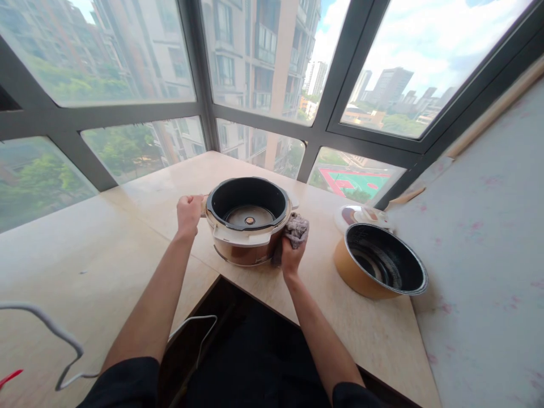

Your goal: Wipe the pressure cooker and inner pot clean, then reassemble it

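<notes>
An electric cooker stands upright on the counter with no lid on; its dark inside and the round heating plate with a small knob at the centre show. My left hand is closed at the cooker's left side, gripping its edge. My right hand is wrapped round a crumpled grey rag, which touches the cooker's right side wall. Part of the rag hangs below the fingers. To the right sits the inner pot, tilted, orange outside and dark and wet-looking inside.
Behind the inner pot lies a white and brown lid. A wall borders the counter on the right, and windows rise behind it. A white cord loops at the lower left near a red object. The counter's front edge is notched.
</notes>
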Demonstrator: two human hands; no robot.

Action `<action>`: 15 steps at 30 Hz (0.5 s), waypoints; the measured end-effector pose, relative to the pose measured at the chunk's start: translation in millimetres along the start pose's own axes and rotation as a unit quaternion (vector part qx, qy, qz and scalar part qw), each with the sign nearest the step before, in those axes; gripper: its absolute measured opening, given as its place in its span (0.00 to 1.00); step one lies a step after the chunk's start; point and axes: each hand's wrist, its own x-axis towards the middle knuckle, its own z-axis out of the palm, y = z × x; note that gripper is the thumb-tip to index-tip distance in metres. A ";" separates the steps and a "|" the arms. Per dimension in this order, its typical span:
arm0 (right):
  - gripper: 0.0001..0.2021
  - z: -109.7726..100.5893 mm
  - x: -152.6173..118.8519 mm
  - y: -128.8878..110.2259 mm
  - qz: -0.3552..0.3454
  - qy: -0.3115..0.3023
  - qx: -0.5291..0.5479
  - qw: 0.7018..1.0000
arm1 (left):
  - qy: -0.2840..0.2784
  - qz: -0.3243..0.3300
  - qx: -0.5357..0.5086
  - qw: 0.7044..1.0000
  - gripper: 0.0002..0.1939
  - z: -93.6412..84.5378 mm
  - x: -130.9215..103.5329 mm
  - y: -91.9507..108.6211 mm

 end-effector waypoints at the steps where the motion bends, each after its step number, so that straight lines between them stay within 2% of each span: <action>1: 0.26 -2.5 24.2 -0.6 0.039 -0.033 0.014 0.999 | 0.038 0.012 0.001 0.999 0.09 2.8 -8.2 -1.4; 2: 0.22 -4.2 46.5 -1.1 0.089 -0.085 0.031 0.992 | 0.076 0.021 -0.002 0.997 0.09 6.1 -16.9 -2.9; 4: 0.17 -5.4 82.5 -1.8 0.118 -0.131 0.045 0.983 | 0.133 0.030 -0.013 0.991 0.10 13.1 -33.5 -5.7; 7: 0.15 -2.8 111.2 -3.9 0.121 -0.173 0.072 0.975 | 0.136 0.010 -0.047 0.990 0.09 21.6 -48.1 -8.7; 10: 0.16 -0.4 115.5 -6.2 0.116 -0.184 0.099 0.971 | 0.124 0.006 -0.076 0.989 0.11 26.0 -48.5 -9.9; 15: 0.12 -4.1 98.0 -6.0 0.100 -0.154 0.116 0.976 | 0.101 0.009 -0.108 0.989 0.13 25.8 -41.0 -7.3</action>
